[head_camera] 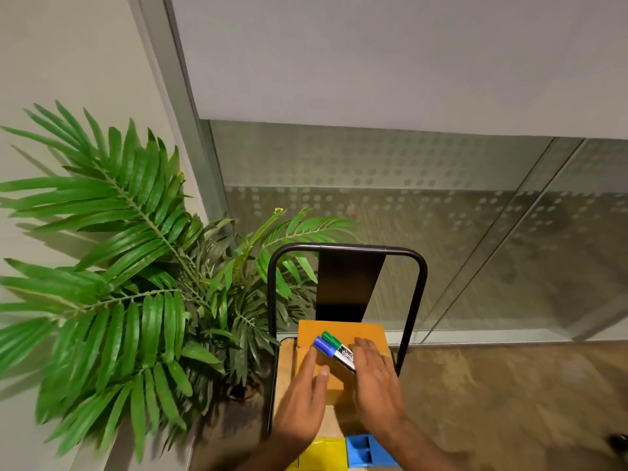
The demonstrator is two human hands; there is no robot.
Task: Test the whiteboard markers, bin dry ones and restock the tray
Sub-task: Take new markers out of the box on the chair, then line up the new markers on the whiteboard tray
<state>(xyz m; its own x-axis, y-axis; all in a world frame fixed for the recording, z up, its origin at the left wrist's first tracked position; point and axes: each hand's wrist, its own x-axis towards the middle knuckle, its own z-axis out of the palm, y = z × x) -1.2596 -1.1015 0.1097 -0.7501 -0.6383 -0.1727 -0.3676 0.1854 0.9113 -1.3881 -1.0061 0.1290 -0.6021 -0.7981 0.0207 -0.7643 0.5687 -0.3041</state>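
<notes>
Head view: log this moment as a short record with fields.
left hand: open, fingers straight, over the cardboard box
right hand: grips blue marker and green marker, both capped
box support: wooden seat with black frame
near edge: blue tray, yellow tray
left of seat: plant

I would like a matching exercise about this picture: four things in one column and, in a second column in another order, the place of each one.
Things
1. plant
2. cardboard box
3. blue tray
4. markers

Places
A. at the bottom edge, beside a yellow object
B. held by the right hand
C. on the left, by the wall
D. within the black frame

Pairs: 1-C, 2-D, 3-A, 4-B
</notes>
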